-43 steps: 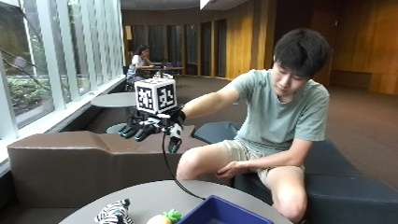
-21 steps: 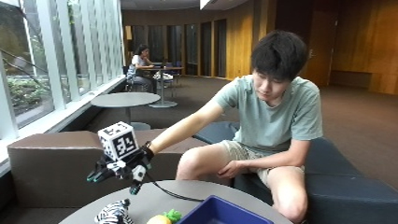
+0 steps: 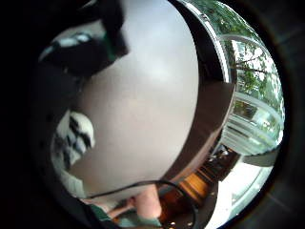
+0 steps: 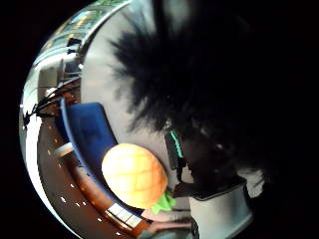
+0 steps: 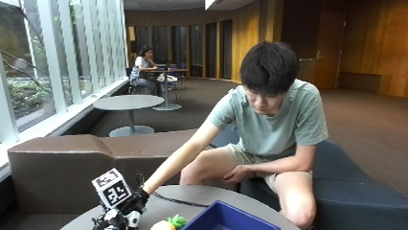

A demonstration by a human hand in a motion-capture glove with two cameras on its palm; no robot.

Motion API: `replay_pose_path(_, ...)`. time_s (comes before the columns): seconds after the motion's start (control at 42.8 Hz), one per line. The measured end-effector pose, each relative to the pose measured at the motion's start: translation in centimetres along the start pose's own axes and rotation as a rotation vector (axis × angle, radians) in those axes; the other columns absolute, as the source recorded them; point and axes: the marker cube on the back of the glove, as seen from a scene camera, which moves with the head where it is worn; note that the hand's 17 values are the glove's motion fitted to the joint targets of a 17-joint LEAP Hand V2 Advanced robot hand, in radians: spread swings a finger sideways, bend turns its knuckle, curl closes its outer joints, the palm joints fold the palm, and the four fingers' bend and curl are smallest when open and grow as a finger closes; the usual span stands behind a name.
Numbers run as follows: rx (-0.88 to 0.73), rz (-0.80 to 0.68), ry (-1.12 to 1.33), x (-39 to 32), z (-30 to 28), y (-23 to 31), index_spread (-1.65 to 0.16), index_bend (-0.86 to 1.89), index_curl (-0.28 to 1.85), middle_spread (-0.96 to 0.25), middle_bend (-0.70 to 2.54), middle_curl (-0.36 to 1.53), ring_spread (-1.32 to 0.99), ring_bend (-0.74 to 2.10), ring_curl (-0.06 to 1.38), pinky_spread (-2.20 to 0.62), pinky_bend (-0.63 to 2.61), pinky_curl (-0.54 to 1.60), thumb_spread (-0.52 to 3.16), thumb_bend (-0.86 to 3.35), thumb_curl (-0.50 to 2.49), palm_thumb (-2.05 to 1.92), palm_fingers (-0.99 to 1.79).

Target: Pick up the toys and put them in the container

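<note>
Round grey table (image 5: pixel 191 194), its top the surface directly beneath the grip; the same pale top fills the little-finger-side palm view (image 3: pixel 143 95). Brown upholstered bench back (image 5: pixel 70 163), just behind the table and beyond the grip. Dark blue-grey cushioned seat (image 5: pixel 357 191), across the table from the grip, on which the person sits. Small round grey pedestal table (image 5: pixel 129 102), well beyond the bench. Tall window wall with white frames (image 5: pixel 48 57), on the far side of the bench, with green foliage outside. Wood-panelled wall (image 5: pixel 376 43), far behind the seat.
</note>
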Motion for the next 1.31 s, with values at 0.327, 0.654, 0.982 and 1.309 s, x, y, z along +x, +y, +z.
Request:
replay_pose_path(0.327, 0.133, -0.006, 0.050, 0.0, -3.3, 2.0, -0.24, 0.08, -0.01, -0.13, 0.62, 0.36, -0.28, 1.21, 0.62, -0.29, 1.26, 0.39, 1.27, 0.14, 0.48, 0.42, 0.91)
replay_pose_path(0.654, 0.237, -0.076, 0.093, -3.4, -17.4, 9.9, -0.27, 0.16, -0.01, -0.17, 0.83, 0.50, -0.33, 1.27, 0.65, -0.33, 1.19, 0.43, 0.96, 0.10, 0.63, 0.54, 1.02)
replay_pose_path(0.982, 0.350, -0.156, 0.051, -10.8, -27.9, 17.2, -0.29, 0.16, -0.01, -0.18, 0.82, 0.55, -0.35, 1.28, 0.63, -0.35, 1.17, 0.45, 0.85, 0.05, 0.72, 0.56, 1.02)
replay_pose_path(1.309, 0.370, -0.301, 0.021, -20.8, -27.7, 20.5, -0.30, 0.16, -0.02, -0.18, 0.79, 0.59, -0.35, 1.29, 0.61, -0.35, 1.15, 0.46, 0.81, 0.01, 0.79, 0.56, 1.03)
